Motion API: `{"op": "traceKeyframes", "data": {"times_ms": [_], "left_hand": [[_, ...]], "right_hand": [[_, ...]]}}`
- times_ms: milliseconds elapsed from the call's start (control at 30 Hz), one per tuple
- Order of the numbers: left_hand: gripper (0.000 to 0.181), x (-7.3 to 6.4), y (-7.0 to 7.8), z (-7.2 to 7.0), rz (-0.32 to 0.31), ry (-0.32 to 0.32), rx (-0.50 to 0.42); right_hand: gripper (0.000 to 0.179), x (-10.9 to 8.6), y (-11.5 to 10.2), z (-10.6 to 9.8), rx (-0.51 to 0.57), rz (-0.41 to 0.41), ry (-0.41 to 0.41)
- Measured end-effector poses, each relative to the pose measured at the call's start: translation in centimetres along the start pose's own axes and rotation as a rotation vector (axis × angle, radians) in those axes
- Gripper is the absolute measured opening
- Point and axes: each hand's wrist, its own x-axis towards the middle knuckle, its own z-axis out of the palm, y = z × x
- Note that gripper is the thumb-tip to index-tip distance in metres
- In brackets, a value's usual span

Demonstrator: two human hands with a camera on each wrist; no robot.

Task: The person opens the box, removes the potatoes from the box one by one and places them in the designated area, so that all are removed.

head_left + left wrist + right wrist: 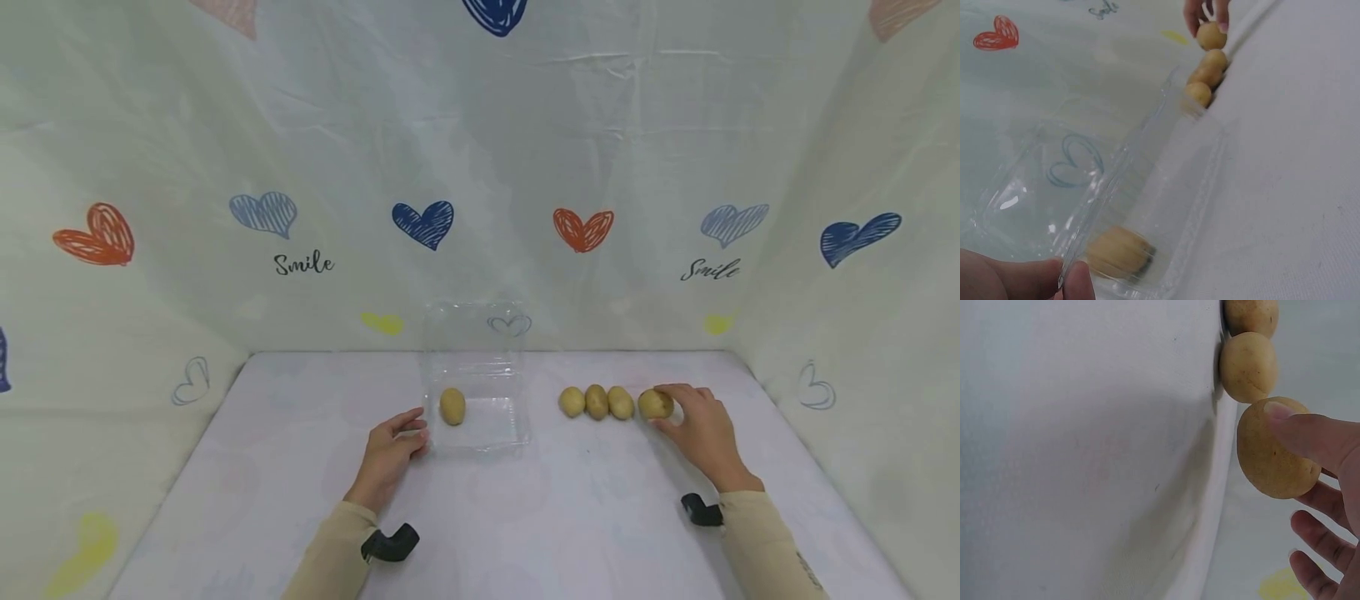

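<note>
A clear plastic clamshell box stands on the table with its lid raised at the back. One potato lies in the left part of it. My left hand pinches the box's left edge between thumb and fingers, as the left wrist view shows. To the right, my right hand holds a potato between thumb and fingers, apparently just off the table. Beside it, three more potatoes lie in a row, between the box and that hand.
The table has a white cover. Behind it and at both sides hangs a pale curtain printed with hearts and the word Smile. A black curved piece sits at each wrist, the left one and the right one.
</note>
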Motion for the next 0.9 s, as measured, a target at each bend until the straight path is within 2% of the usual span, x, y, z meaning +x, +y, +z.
{"op": "traceKeyframes", "data": {"times_ms": [267, 433, 600, 900], "left_hand": [[0.046, 0.0, 0.0, 0.0, 0.014, -0.006, -0.005], [0.046, -0.1, 0.0, 0.0, 0.014, 0.0, -0.007], [0.046, -0.2, 0.0, 0.1, 0.018, 0.003, -0.009], [0.046, 0.0, -0.1, 0.1, 0.001, 0.013, 0.0]], "right_hand": [[0.056, 0.4, 0.4, 0.8, -0.005, 0.023, -0.046], [0.055, 0.5, 0.4, 1.1, 0.013, 0.067, -0.114], [0.055, 0.4, 0.3, 1.1, 0.025, 0.117, -0.164], [0.058, 0.0, 0.5, 0.6, 0.018, 0.137, -0.208]]}}
